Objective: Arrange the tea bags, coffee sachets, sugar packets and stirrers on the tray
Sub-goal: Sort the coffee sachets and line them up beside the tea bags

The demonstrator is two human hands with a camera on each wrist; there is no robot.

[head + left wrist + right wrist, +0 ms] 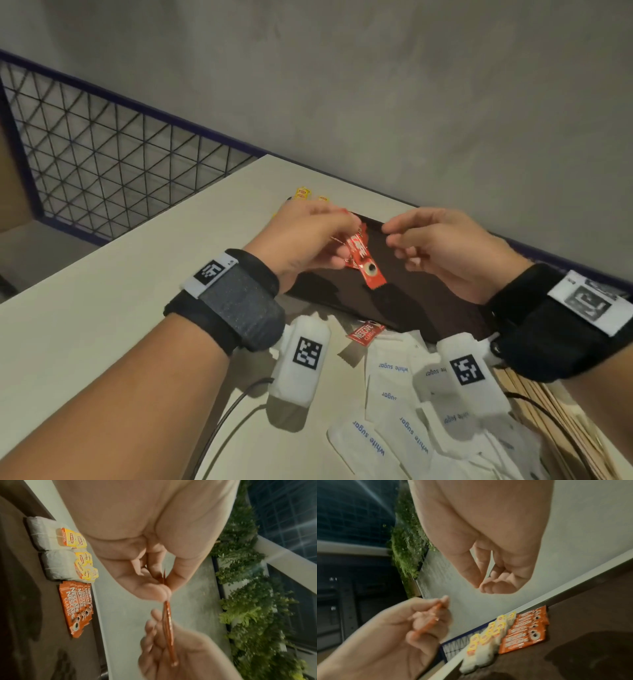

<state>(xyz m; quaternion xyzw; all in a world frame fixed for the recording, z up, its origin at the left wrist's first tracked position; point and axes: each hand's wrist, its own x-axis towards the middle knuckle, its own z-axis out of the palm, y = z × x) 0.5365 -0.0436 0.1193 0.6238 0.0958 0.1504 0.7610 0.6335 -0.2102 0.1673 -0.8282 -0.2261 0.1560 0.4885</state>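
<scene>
My left hand (322, 236) pinches a few red coffee sachets (368, 270) above the dark tray (418, 305). In the left wrist view they show edge-on (169, 628). My right hand (438, 246) hovers just right of them, fingers curled, thumb meeting index on nothing (488, 547). At the tray's far end lie tea bags with yellow tags (56, 547) and, beside them, a row of overlapping coffee sachets (75, 605). White sugar packets (404, 428), one loose coffee sachet (364, 334) and wooden stirrers (555, 421) lie on the table in front of the tray.
The tray sits against a grey wall (411, 102) on a pale table (120, 308). A wire mesh railing (102, 164) stands past the table's left edge. A black cable (233, 411) runs under my left forearm.
</scene>
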